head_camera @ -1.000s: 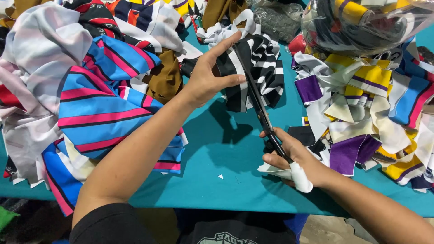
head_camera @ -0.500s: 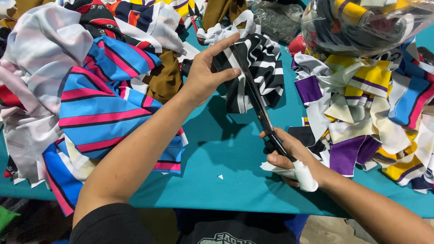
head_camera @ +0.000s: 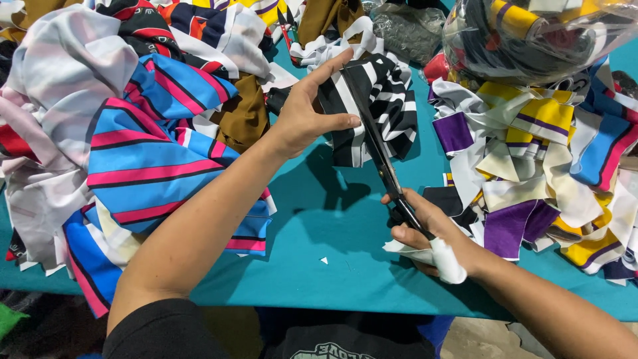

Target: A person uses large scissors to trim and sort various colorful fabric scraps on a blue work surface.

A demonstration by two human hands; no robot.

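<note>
We see a black-and-white striped cloth over a teal worktop, black scissors, a blue fabric with pink and black stripes, brown cloth, and purple, yellow and cream scraps.

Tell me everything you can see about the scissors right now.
The scissors are long, dark and look like metal, with black handles. The right hand, partly wrapped in white cloth, grips the handles above the teal table. The blades point up and away, nearly closed, running along the black-and-white striped fabric that the left hand holds up. The blade tips are hard to make out against the dark stripes.
</note>
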